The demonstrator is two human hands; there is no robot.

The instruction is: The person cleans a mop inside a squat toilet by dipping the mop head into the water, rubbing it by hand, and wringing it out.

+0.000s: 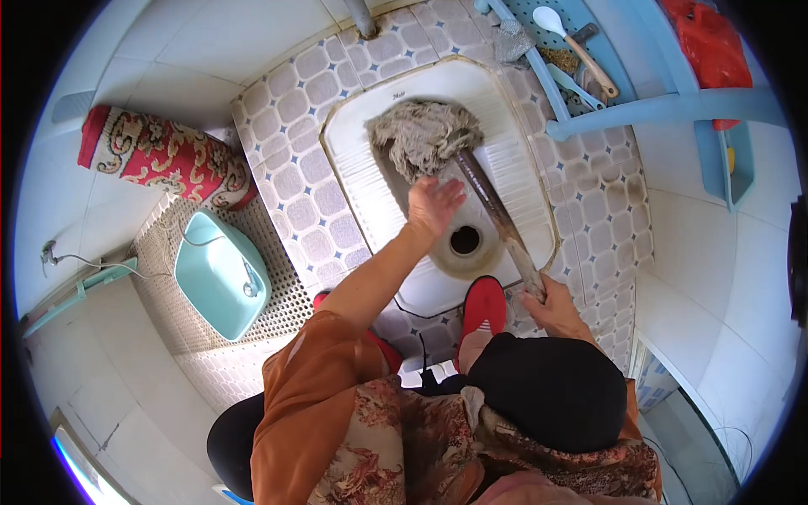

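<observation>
A mop with a grey, matted string head [423, 137] lies over the far part of the white squat toilet [358, 185]. Its dark, worn handle [491, 200] slants down to the right across the basin. Near the handle's end, my right hand [555, 310] is closed around it. My left hand [436, 204] is over the basin just below the mop head, fingers apart, holding nothing. Whether its fingertips touch the strands, I cannot tell. The round drain hole [464, 241] shows below my left hand.
A turquoise basin [210, 282] with a shower head in it stands at left, by a rolled red patterned rug [168, 160]. At upper right, a blue shelf [623, 109] holds a white spoon-shaped brush [549, 19] and a red plastic bag [711, 46]. My red shoes [483, 307] stand at the toilet's near edge.
</observation>
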